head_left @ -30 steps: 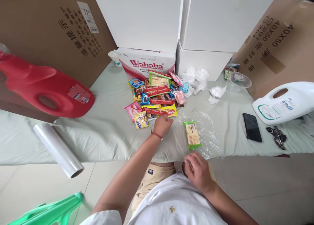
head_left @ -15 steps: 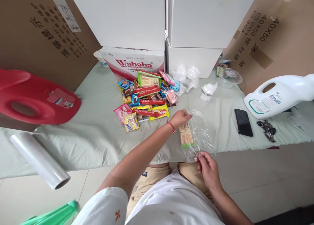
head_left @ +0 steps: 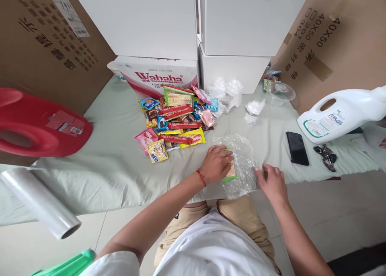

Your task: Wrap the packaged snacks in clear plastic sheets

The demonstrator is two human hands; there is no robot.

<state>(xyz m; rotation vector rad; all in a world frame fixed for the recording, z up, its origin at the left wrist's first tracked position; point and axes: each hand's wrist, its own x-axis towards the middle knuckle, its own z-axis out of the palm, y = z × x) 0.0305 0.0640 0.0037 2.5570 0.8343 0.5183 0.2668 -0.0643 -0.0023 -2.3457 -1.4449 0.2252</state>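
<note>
A green-ended packet of biscuits (head_left: 231,172) lies on a crumpled sheet of clear plastic film (head_left: 245,163) close to the cloth's front edge. My left hand (head_left: 217,163) rests over the packet with its fingers stretched across it, hiding its upper part. At the film's right edge is my right hand (head_left: 274,184), thumb and fingers apart, with nothing visible in it. Left of the film, a heap of wrapped snacks (head_left: 177,119) includes red bars, a yellow packet (head_left: 158,152) and a pink one (head_left: 146,138).
A roll of film (head_left: 40,203) lies front left, below a red jug (head_left: 45,123). Rightward are a phone (head_left: 297,148), keys (head_left: 326,157) and a white detergent bottle (head_left: 337,113). Crumpled plastic (head_left: 255,107) and a clear bowl (head_left: 281,93) lie behind. White boxes (head_left: 235,71) stand at the back.
My left hand has come down from the film's top edge onto the biscuit packet. My right hand has let go of the film's lower corner and moved up and right.
</note>
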